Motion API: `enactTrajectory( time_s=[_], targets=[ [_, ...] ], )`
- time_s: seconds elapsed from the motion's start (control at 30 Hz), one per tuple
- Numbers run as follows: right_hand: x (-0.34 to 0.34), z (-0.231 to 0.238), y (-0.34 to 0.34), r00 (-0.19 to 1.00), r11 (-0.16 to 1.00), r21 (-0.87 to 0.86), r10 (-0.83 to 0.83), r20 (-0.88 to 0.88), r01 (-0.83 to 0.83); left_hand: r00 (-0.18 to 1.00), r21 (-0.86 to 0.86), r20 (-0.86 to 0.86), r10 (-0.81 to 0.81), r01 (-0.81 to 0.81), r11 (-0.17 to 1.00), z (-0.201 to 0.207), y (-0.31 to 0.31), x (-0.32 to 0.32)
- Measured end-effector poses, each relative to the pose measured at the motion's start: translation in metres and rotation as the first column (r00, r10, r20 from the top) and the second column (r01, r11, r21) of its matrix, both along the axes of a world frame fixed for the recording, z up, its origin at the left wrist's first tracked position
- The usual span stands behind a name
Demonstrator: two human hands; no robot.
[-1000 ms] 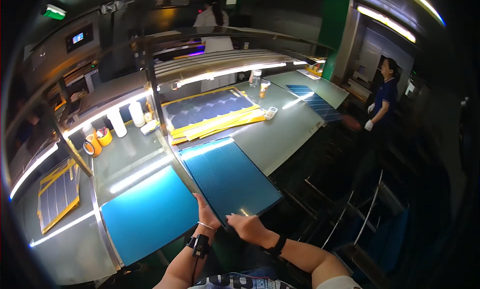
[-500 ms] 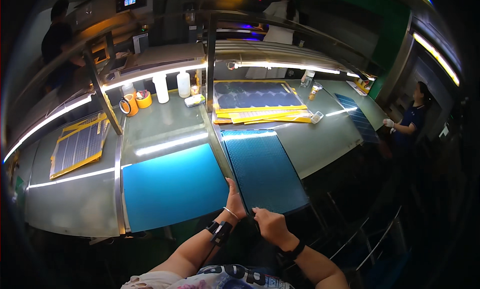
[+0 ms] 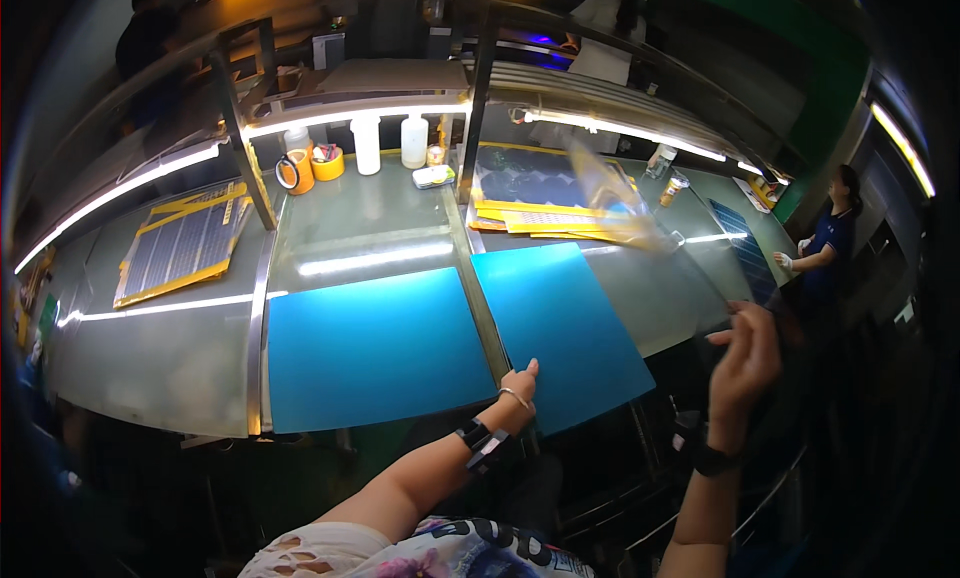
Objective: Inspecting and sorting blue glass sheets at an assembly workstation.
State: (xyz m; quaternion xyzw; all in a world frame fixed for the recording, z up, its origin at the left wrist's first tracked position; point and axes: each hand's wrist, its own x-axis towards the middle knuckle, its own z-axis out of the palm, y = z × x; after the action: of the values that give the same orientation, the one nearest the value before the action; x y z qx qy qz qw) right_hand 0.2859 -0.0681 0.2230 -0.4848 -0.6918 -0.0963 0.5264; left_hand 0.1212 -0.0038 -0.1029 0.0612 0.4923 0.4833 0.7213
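My left hand (image 3: 522,383) grips the near left edge of a smooth, bright blue sheet (image 3: 570,328), its thumb on top and its other fingers mostly hidden. To the right, my right hand (image 3: 745,353) is raised above the table's front edge, fingers curled in on the edge of a thin see-through film (image 3: 620,203). Motion blurs the film, which rises slantwise over the far part of the table; its full outline cannot be made out. A second blue sheet (image 3: 385,353) lies flat to the left of my left hand.
Yellow-edged patterned sheets (image 3: 545,218) are stacked beyond the right blue sheet; another yellow-edged panel (image 3: 185,243) lies far left. White bottles (image 3: 367,146), orange tape rolls (image 3: 295,171) and a small jar (image 3: 673,190) stand behind. A gloved person (image 3: 830,238) is at the right end.
The dark patterned film has come off the right blue sheet, baring its smooth face. My right hand has swung up and right with it. My left hand stays near the sheet's left edge.
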Motion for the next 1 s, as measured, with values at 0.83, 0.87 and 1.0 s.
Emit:
enactTrajectory(
  time_s=[0.83, 0.87, 1.0],
  targets=[
    [-0.047, -0.223, -0.023, 0.687, 0.385, -0.659, -0.084, -0.722, -0.646, 0.776, 0.105, -0.616, -0.133, 0.248, 0.963, 0.12, -0.114, -0.333],
    [-0.058, -0.224, -0.019, 0.656, 0.363, -0.633, -0.073, -0.751, -0.684, 0.769, 0.094, -0.623, -0.143, 0.255, 0.962, 0.128, -0.119, -0.337],
    [-0.106, -0.229, 0.005, 0.685, 0.334, -0.654, -0.032, -0.728, -0.679, 0.726, 0.232, -0.675, 0.131, 0.04, 0.972, 0.125, -0.14, -0.375]
  ],
)
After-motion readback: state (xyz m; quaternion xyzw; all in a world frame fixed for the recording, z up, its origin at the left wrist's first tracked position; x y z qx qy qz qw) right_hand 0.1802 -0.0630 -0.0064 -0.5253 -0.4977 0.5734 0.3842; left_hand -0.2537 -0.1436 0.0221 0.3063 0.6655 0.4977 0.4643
